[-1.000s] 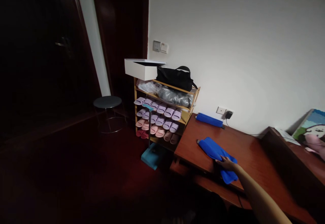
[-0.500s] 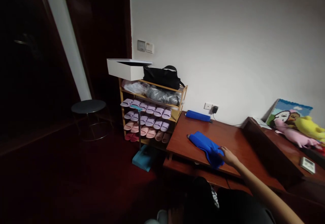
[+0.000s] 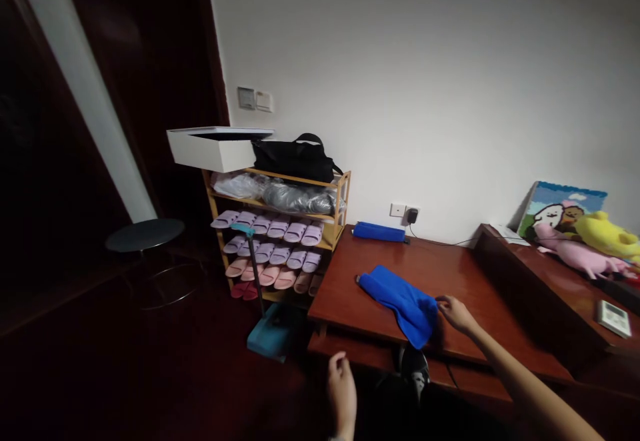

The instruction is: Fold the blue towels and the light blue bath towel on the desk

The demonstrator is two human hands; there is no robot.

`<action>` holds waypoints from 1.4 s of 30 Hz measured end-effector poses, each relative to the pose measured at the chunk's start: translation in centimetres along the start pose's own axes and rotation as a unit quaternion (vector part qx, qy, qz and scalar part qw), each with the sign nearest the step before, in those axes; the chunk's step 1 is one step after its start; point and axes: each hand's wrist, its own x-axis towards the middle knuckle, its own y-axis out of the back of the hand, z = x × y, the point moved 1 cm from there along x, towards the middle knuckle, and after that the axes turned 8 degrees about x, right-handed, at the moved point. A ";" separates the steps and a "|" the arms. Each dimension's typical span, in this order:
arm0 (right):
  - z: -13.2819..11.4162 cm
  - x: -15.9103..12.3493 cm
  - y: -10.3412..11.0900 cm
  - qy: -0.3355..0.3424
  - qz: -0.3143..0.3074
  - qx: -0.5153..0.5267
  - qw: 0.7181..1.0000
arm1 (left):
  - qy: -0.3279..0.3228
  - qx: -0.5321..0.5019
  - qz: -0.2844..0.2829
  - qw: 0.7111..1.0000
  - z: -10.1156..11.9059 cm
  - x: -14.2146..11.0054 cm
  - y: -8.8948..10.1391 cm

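Observation:
A rumpled blue cloth (image 3: 397,298) lies on the red-brown table, its near corner drooping at the front edge. My right hand (image 3: 456,313) reaches in from the right and pinches the cloth's right edge between thumb and fingertips. In front of the table, low in the view, my left hand (image 3: 343,388) is raised with loosely bent fingers, touching neither cloth nor table. Nothing shows in it. Behind the cloth, against the wall, sits a long folded blue bundle (image 3: 379,231).
Left of the table (image 3: 345,294) stands a shoe rack (image 3: 341,208) with several slippers, a black bag (image 3: 295,158) and a white box (image 3: 200,151). A teal long-handled dustpan (image 3: 270,334) and a round stool (image 3: 146,234) stand on the floor. Plush toys (image 3: 575,254) lie on the raised ledge at right.
My left hand has come into view from below. My right hand stays at the cloth's right edge, and the cloth looks flatter there. The view has shifted, moving the rack leftward.

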 end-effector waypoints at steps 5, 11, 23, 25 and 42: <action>0.4 5.6 -1.8 0.061 -0.031 0.031 0.997 | -0.251 0.046 -0.171 0.952 8.2 0.8 -8.1; 0.4 6.7 -5.8 0.095 -0.076 0.008 0.993 | -0.370 0.205 -0.379 0.823 9.7 0.4 -15.3; 0.3 2.1 -6.4 -0.025 0.070 -0.179 0.981 | -0.391 0.292 -0.195 0.851 8.1 5.1 -8.2; 0.9 0.5 -4.9 -0.071 0.063 -0.214 0.972 | -0.396 0.319 -0.178 0.843 8.6 5.6 -6.1; 14.2 -2.4 3.7 -0.104 0.060 -0.280 0.952 | -0.221 0.430 -0.109 0.869 12.3 11.8 -0.6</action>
